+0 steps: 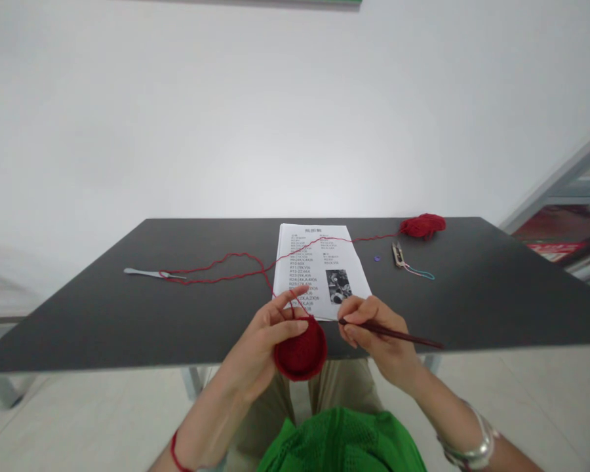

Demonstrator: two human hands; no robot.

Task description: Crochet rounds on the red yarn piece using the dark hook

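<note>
So the red yarn piece (301, 357) was up in the left hand (263, 334), roughly over the table's near edge and above the person's lap. My worry: the strand coming off its top edge looked pretty free, and the dark stick (406, 336) was well apart from it, so a tug on the yarn (216, 267) could probably pull stitches out. Also, that yarn made a long loop out to a slim pale tool (152, 272) on the left and seemed to cross itself on the way, so a snag or tangle there wouldn't surprise me.

Looks-wise the piece was deep red, round and shallow like a little dish, with a raised rim and a tight-looking surface. The left thumb pinched its upper edge against the fingers, index finger stretched out. The right hand pinched the stick between thumb and fingertips, which hid its near tip, so can't tell its shape.

Just past the hands lay a printed sheet (302, 262) with a dark photo (341, 286), the strand running across it to a red yarn bundle (423, 226) at the far right. Near that were a tiny purple thing (377, 258) and small snips (398, 255) on a cord, all on the black table (472, 288).
</note>
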